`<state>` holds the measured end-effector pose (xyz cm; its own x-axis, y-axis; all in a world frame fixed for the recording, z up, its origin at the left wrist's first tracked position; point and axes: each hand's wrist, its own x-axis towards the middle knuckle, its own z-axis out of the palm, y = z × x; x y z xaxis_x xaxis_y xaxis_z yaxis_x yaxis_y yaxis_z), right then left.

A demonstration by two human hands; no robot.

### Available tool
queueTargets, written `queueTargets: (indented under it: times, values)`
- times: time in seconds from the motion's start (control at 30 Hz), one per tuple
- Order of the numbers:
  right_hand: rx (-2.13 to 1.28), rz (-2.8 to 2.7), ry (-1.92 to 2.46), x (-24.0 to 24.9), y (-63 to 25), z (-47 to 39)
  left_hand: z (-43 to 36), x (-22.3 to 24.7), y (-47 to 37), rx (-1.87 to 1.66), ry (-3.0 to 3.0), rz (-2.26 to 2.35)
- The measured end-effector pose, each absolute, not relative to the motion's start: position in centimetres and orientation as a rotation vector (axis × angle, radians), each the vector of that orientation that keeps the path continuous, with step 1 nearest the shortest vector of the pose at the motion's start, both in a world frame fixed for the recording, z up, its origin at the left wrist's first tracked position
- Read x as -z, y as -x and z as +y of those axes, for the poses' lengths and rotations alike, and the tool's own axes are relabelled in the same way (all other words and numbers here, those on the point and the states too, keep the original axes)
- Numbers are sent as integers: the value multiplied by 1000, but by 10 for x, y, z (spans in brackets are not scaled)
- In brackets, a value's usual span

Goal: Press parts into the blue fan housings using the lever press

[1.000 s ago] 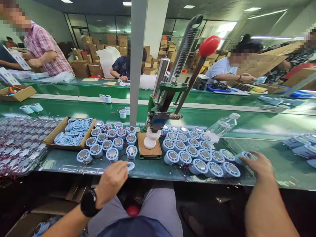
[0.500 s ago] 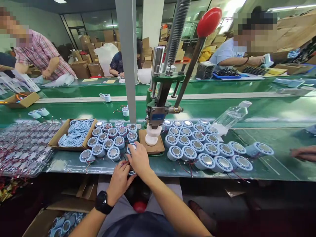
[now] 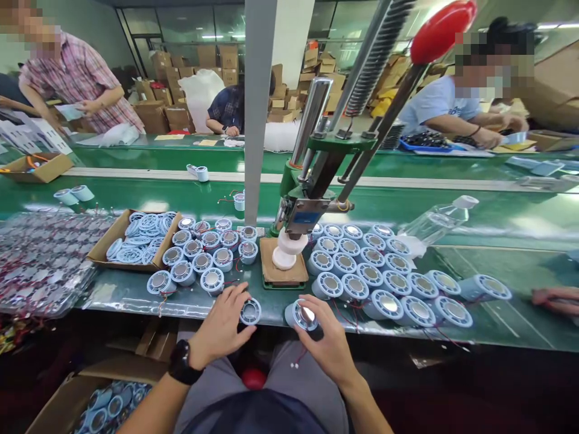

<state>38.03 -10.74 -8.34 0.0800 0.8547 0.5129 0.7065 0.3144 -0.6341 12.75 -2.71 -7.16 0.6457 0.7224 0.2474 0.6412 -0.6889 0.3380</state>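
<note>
My right hand (image 3: 329, 342) has its thumb and fingers around a light blue cylindrical housing (image 3: 291, 314) with a shiny metal disc on its face, at the bench's front edge. Two small white connectors (image 3: 295, 364) hang below it. On the left, my left hand (image 3: 222, 325), with a black watch on its wrist, curves its thumb and fingers about an open light blue housing (image 3: 250, 311) with a ringed rim. Between and behind the hands stands a green hand press (image 3: 312, 208) with a red knob. White round pieces (image 3: 284, 258) sit at its brown base pad.
Rows of light blue housings (image 3: 371, 274) stand to the right, with another group (image 3: 202, 261) on the left. A carton of blue rings (image 3: 169, 259), wired parts in trays (image 3: 49, 259) and a clear bottle (image 3: 436, 218) lie around. People work across the green bench.
My hands, formerly together in front of the left group, have separated. The right hand has moved right with a disc-faced housing; the left stays by the open housing. The view has shifted slightly.
</note>
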Motion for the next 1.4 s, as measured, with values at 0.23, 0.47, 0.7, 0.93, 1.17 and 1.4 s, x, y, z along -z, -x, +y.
queueTargets:
  times: [0.23, 0.47, 0.7, 0.93, 1.17, 1.4]
  values:
    - [-184, -1614, 1432, 96, -367, -96, -23, 67, -125, -583, -2676, 966]
    - [-206, -1536, 1442, 103, -352, -71, -50, 97, -162, -584, -2678, 948]
    - [-267, -1508, 1376, 96, -372, -88, -5, 73, -140, -489, -2641, 761]
    - [-277, -1517, 1370, 97, -381, -106, -8, 86, -149, -639, -2596, 1058]
    - [-254, -1470, 1405, 107, -360, -103, -20, 87, -153, -916, -2314, 1267]
    - [-410, -1498, 1322, 117, -313, -65, -33, 50, -166, -790, -2340, 1115]
